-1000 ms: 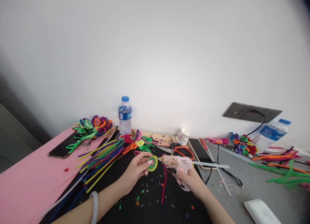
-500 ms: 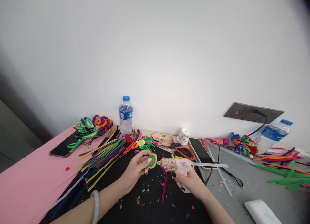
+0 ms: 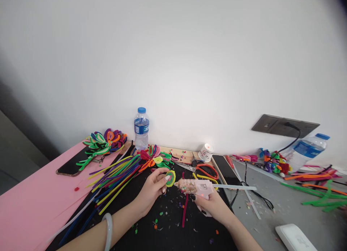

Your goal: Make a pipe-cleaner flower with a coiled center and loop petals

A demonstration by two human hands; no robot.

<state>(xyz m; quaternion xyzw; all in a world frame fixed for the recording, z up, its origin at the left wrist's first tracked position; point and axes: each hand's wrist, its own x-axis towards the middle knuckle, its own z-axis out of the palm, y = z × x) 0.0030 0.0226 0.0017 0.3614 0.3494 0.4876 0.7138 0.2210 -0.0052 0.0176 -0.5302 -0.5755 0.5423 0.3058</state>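
Single head-worn view, facing forward and down, near the worktop [image 3: 322,224], wall [image 3: 173,63] across the upper half

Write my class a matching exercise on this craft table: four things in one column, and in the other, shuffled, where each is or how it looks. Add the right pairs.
Things
1. Glue gun
2. Coiled disc
3. Scissors
4. Bangle

Places and looks
A. Pale, around the left forearm
B. Gripped in the right hand
C. Orange-handled, in neither hand
D. Pinched in the left hand

Pairs: 1-B, 2-D, 3-C, 4-A
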